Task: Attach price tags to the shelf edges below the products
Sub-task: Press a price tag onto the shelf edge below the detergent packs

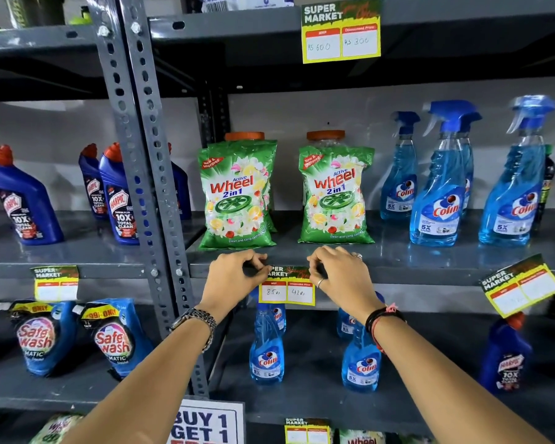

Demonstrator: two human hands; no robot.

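A yellow and green price tag [286, 288] with handwritten prices lies against the grey shelf edge [414, 272], below two green Wheel detergent bags [237, 193] [335, 193]. My left hand [234, 277] pinches the tag's upper left corner. My right hand [340, 274] pinches its upper right corner. Both hands press the tag's top strip to the shelf edge, and my fingers hide part of its header.
Other tags hang on the edges: one at the left [55, 282], a tilted one at the right [521, 285], one on the upper shelf [341, 30]. Blue Colin spray bottles [439, 187] stand right, Harpic bottles [23, 200] left. A slotted upright post [148, 174] divides the bays.
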